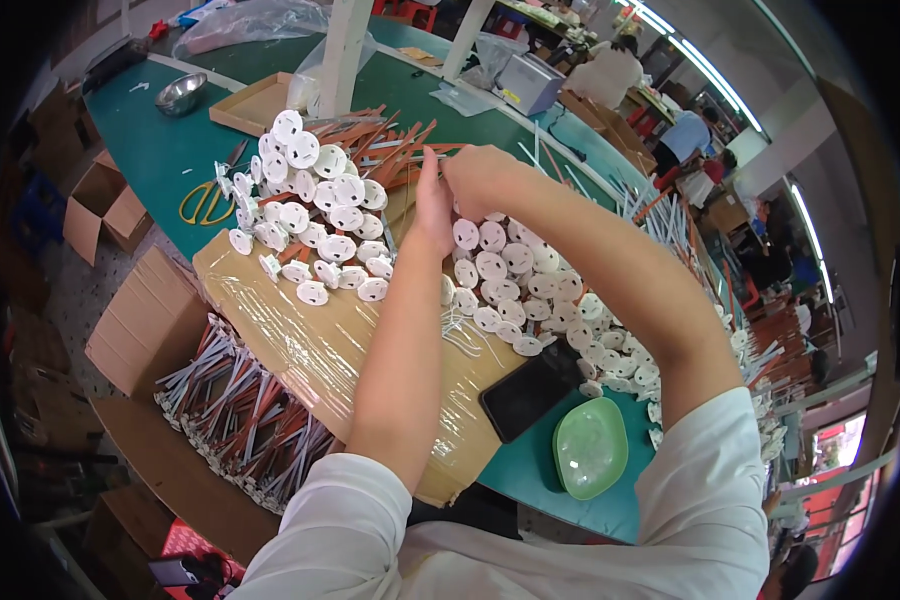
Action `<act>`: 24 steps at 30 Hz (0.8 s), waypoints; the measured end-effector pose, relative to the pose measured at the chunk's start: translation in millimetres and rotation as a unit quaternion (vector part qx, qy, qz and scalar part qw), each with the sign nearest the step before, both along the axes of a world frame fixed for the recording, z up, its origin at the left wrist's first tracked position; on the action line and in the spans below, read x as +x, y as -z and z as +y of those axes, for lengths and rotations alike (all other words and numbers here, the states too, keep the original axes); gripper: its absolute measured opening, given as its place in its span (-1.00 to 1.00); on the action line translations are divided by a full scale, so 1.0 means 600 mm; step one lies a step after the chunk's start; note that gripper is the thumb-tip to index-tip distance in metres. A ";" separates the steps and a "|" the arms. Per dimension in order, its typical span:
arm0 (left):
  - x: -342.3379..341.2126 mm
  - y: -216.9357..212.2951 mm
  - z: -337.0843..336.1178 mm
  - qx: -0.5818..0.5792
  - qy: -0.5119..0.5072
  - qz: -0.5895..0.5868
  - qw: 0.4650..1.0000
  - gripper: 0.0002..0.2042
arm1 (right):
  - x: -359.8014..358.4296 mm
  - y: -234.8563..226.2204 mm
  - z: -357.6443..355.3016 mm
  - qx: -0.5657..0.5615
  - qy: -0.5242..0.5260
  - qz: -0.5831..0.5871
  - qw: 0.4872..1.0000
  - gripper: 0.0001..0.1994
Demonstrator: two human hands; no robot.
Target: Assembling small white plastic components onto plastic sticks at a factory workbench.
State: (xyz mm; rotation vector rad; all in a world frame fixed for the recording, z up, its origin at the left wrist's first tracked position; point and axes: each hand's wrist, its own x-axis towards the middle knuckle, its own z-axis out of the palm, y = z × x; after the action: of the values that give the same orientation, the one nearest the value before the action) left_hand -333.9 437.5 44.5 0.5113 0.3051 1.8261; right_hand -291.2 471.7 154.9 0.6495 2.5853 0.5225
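My left hand (434, 205) and my right hand (485, 182) meet over the middle of the workbench, at the edge of the piles. One digit of my left hand points up straight; its other fingers are hidden and seem closed. My right hand is curled beside it, and whatever the two hold is out of sight. White round discs with small slots (330, 205) lie in a heap left of my hands, with brown and grey flat strips (395, 140) behind. More white discs (510, 270) lie below and right of my right hand. White thin ties (467, 335) rest on the cardboard (300, 335).
A black phone (530, 392) and a green dish (590, 448) lie near the front edge. Yellow-handled scissors (206, 204), a metal bowl (181, 93) and a shallow carton (253, 104) are at left. An open box of strips (240, 420) stands below. A white post (344, 55) rises behind.
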 end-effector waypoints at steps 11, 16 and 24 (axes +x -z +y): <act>0.004 0.003 0.017 -0.052 -0.055 0.079 0.994 -0.25 | 0.010 -0.064 -0.027 -0.003 -0.014 0.071 0.997 -0.75; -0.018 0.010 0.028 -0.103 0.032 0.084 0.991 -0.37 | -0.019 -0.163 -0.082 0.006 -0.048 0.060 0.997 -0.76; -0.009 0.023 0.034 -0.133 0.072 0.141 0.978 -0.34 | 0.043 -0.338 -0.065 0.029 -0.122 0.226 0.966 -0.64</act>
State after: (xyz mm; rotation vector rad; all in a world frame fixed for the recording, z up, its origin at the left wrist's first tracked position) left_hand -339.4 458.0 30.9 0.5874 0.6792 1.5427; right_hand -265.5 432.9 357.9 0.5163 3.1174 0.5838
